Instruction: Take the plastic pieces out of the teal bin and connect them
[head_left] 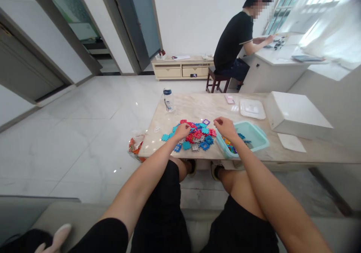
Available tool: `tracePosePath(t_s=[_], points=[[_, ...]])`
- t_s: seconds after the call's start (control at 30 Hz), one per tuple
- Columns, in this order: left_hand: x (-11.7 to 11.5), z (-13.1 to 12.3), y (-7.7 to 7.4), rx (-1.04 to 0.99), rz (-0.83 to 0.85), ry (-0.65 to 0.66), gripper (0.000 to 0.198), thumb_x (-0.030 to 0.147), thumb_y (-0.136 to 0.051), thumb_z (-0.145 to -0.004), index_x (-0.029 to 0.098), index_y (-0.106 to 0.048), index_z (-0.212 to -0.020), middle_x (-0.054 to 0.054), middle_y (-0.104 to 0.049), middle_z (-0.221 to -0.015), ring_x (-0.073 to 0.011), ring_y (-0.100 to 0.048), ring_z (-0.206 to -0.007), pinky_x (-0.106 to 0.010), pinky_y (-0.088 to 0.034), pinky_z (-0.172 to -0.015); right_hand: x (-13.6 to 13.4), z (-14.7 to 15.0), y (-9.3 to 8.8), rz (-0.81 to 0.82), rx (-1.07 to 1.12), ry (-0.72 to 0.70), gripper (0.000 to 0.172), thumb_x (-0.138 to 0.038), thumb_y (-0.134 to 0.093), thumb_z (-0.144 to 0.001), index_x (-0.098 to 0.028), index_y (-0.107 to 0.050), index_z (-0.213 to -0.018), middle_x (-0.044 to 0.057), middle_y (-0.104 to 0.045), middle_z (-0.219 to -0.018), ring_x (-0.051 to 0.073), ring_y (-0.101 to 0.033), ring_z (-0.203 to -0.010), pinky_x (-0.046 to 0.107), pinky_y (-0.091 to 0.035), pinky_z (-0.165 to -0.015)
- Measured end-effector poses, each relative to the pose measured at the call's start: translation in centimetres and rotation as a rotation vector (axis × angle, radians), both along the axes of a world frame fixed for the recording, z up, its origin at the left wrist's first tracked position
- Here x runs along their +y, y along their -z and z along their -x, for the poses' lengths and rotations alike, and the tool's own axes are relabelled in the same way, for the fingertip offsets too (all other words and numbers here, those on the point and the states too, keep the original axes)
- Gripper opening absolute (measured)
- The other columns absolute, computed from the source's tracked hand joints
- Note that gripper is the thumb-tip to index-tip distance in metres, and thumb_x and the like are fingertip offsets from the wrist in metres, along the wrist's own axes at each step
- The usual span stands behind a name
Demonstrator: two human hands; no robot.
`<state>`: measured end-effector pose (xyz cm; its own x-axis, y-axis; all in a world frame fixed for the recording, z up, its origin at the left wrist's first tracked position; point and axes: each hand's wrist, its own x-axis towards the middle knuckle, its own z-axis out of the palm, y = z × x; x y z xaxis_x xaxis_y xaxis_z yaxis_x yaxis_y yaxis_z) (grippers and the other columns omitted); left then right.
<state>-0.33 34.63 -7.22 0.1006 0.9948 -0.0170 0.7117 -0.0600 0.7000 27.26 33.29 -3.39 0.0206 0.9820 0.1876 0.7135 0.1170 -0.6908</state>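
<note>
Head view shows the left hand at the heaped interlocking plastic tiles, the right hand near the turquoise bin; whether either's fingers grasp anything, I cannot tell.

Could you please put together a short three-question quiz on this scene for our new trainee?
1. Multiple choice: which of these is nearest to the left hand?
A) the white lid
B) the pile of colourful plastic pieces
C) the dark stool
2. True or false: the water bottle is lying on its side.
3. Fill in the blank: the right hand is near the edge of the pale turquoise ____.

Key:
1. B
2. False; it stands upright on the table.
3. tub
</note>
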Motion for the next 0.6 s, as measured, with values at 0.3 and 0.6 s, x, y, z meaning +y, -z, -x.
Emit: tracePosePath(t_s=[0.3,0.6], points=[[0.7,-0.9,-0.5,-0.001,-0.022,0.091,0.019,0.029,-0.059,-0.090,0.018,-0.074,-0.082,-0.006,-0.074,-0.080,-0.0226,-0.068,-0.078,-0.031,-0.050,-0.076,-1.9,-8.5,1.0,0.140,-0.194,0.194,0.024,-0.019,-0.058,-0.099,-0.015,-0.078,-0.111,0.012,-0.082,-0.110,0.022,-0.076,-0.103,0.028,-0.054,-0.094],[0.7,-1.7,-0.9,-0.039,-0.039,0.145,0.028,0.044,-0.066,-0.091,0.021,-0.069,-0.075,-0.004,-0.071,-0.071,-0.0235,-0.067,-0.075,-0.032,-0.051,-0.073,-3.2,-10.8,1.7,0.201,-0.318,0.077,0.022,-0.013,-0.063,-0.096,-0.014,-0.079,-0.111,0.014,-0.083,-0.108,0.025,-0.077,-0.103,0.029,-0.055,-0.093]])
